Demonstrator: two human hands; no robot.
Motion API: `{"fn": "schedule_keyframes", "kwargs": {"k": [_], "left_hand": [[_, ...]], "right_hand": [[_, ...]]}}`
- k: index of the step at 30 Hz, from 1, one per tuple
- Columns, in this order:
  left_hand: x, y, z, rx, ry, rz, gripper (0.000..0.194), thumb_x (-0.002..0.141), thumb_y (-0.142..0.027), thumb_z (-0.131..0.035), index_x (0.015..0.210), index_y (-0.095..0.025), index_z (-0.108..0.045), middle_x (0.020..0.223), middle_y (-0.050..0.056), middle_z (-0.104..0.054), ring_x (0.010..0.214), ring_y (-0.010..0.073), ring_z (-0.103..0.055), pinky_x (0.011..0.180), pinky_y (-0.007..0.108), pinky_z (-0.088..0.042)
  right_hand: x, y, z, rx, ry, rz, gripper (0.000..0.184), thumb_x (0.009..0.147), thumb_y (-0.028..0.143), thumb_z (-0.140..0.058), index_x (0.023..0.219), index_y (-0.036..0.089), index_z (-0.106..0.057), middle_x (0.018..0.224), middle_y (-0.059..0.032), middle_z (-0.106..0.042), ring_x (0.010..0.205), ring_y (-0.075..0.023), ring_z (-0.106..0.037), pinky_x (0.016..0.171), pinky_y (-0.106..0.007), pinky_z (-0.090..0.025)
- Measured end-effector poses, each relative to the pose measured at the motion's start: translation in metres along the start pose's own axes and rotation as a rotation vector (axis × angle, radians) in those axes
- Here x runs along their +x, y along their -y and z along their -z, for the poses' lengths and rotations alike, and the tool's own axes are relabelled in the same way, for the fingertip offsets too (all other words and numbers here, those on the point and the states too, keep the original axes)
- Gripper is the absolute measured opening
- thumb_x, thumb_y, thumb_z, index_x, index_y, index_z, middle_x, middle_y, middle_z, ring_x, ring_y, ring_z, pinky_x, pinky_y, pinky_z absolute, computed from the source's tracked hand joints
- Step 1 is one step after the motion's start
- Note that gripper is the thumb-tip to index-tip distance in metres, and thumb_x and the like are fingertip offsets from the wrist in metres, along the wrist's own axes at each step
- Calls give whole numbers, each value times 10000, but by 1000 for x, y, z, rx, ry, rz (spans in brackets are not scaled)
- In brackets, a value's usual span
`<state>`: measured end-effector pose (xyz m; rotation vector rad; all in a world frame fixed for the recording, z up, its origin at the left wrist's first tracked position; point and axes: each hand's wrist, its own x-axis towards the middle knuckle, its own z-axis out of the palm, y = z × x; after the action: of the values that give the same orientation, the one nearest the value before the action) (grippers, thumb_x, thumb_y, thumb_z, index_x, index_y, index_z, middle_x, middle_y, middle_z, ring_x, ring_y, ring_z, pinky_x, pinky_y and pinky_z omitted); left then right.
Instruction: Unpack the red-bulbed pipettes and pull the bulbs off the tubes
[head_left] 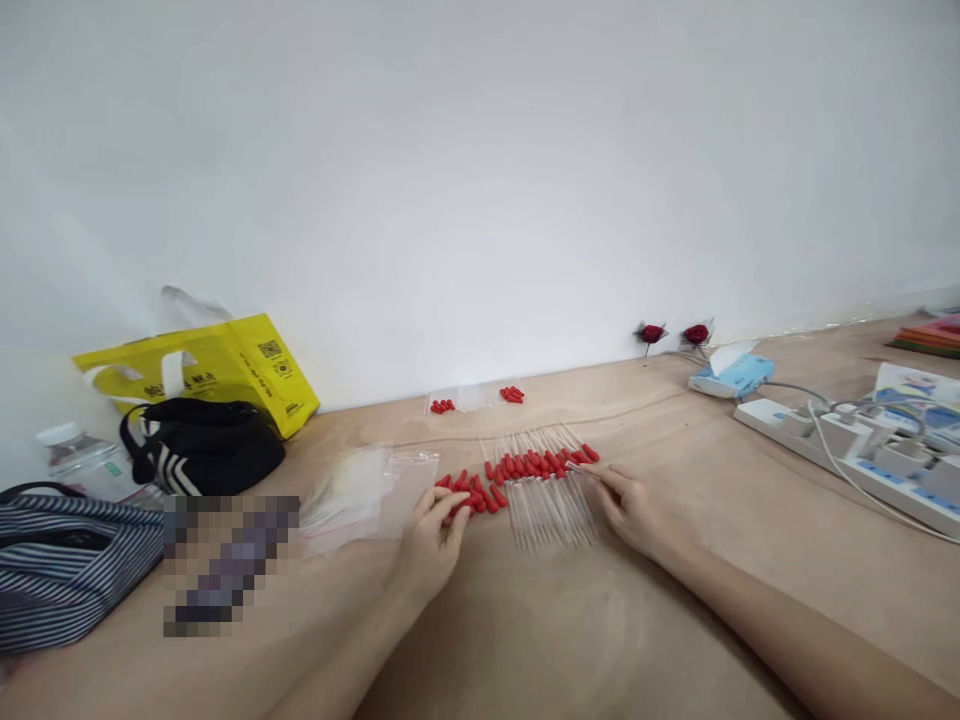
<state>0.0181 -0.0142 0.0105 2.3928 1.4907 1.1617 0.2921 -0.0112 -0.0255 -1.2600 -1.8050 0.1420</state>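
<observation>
In the head view, the left hand [427, 548] curls nearly closed over loose red bulbs [495, 497] at its fingertips; whether it grips one, I cannot tell. The right hand [632, 512], nearer the clear tubes [544, 520], pinches a thin stick [576, 467] pointing leftward from its fingers.

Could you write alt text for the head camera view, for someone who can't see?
At a table, a person's left hand touches piled small red pieces; the right hand pinches a thin stick beside clear ones. A yellow bag stands left, a power strip right, a pale wall behind.
</observation>
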Motion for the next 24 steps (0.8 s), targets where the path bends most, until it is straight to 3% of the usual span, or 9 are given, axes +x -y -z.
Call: {"fn": "schedule_keyframes", "kwargs": {"k": [4, 7, 11, 14, 20, 24], "left_hand": [[38, -5, -8, 101, 171, 232, 130, 734, -189, -469, 808, -178, -576, 703, 7, -615, 618, 129, -575, 594, 243, -447], [55, -7, -18, 235, 217, 284, 65, 707, -223, -513, 749, -183, -540, 686, -4, -624, 637, 135, -574, 591, 233, -408], [63, -6, -27, 269, 291, 289, 134, 682, -329, -555, 677, -196, -544, 606, -22, -626, 607, 137, -577, 568, 223, -383], [73, -2, -29, 312, 306, 338, 247, 701, -433, -508, 640, -202, -573, 660, 3, -659, 668, 163, -599, 601, 246, -392], [105, 12, -43, 429, 357, 514, 251, 645, -406, -525, 582, -195, -646, 799, 108, -691, 877, 297, -598, 716, 376, -406], [115, 21, -55, 409, 477, 583, 188, 604, -347, -571, 562, -188, -660, 706, 106, -695, 782, 276, -633, 678, 358, -439]], "right_hand": [[4, -8, 9, -98, 74, -135, 298, 757, 192, -359, 946, 161, -587, 649, -25, -627, 542, -146, -567, 552, -253, -430], [4, -11, 10, -140, 93, -183, 233, 745, 212, -368, 853, 175, -571, 592, -7, -612, 522, -146, -563, 534, -244, -409], [3, -11, 6, -181, 123, -167, 192, 740, 197, -371, 797, 185, -553, 633, -17, -620, 582, -156, -581, 555, -243, -400], [1, -10, 2, -217, 128, -151, 186, 731, 171, -380, 778, 180, -560, 669, -29, -619, 604, -157, -580, 565, -241, -402], [-4, -6, -6, -259, 164, -97, 256, 760, 122, -354, 815, 167, -599, 766, -65, -607, 692, -160, -587, 626, -242, -417], [-4, -2, -12, -228, 176, -55, 272, 783, 121, -343, 732, 165, -607, 728, -70, -590, 671, -157, -581, 624, -237, -423]]}}
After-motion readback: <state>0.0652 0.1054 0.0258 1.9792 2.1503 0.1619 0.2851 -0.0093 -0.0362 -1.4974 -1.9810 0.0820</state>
